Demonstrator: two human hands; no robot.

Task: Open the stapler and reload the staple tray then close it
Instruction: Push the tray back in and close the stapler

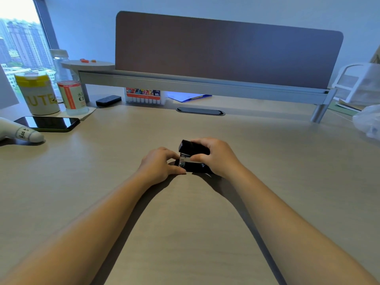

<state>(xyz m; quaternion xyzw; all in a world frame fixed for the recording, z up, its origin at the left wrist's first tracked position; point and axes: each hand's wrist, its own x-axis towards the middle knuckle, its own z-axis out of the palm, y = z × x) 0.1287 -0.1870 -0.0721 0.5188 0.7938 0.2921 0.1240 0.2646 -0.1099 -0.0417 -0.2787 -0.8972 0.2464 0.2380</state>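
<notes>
A small black stapler [190,148] rests on the wooden desk [185,212] in the middle of the view. Its top cover is raised a little, and the silver staple tray [185,160] shows beneath it at the left end. My right hand [216,156] wraps over the stapler's right part, fingers on the cover and thumb at the tray. My left hand [161,164] lies against the stapler's left end, with fingertips touching the tray's front and the base. Loose staples are not visible.
At the far left stand a black phone [48,122], a yellow-lidded canister [38,95], a clear bottle [68,87] and a white object [20,133]. A marker box [145,96] and blue folder [189,97] sit under the partition shelf [205,84]. A plastic bag [368,122] lies at the right.
</notes>
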